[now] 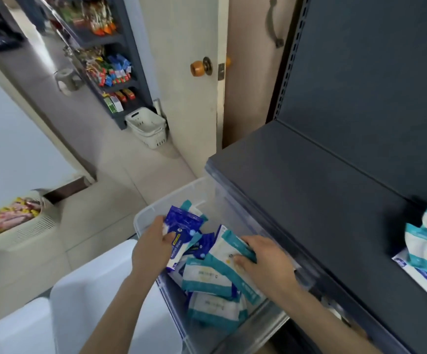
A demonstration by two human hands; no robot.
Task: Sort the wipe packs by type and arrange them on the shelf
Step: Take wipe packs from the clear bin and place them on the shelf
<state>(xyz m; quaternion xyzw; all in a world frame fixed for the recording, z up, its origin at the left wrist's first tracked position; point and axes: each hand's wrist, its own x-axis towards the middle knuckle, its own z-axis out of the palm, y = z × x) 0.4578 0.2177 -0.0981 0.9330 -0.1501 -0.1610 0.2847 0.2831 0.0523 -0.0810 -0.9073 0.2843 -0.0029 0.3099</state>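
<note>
left hand (153, 247) pinching soft blue alcohol-wipe pack (181, 231) | right hand (266, 261) gripping teal-and-white wipe pack (232, 247) | likely light, slippery film; taking edges

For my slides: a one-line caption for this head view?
Left hand holds a blue wipe pack, right hand grips a teal pack, in the clear bin by the shelf.

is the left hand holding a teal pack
No, the left hand grips a dark blue alcohol wipes pack; the right hand grips a teal-and-white pack.
</note>
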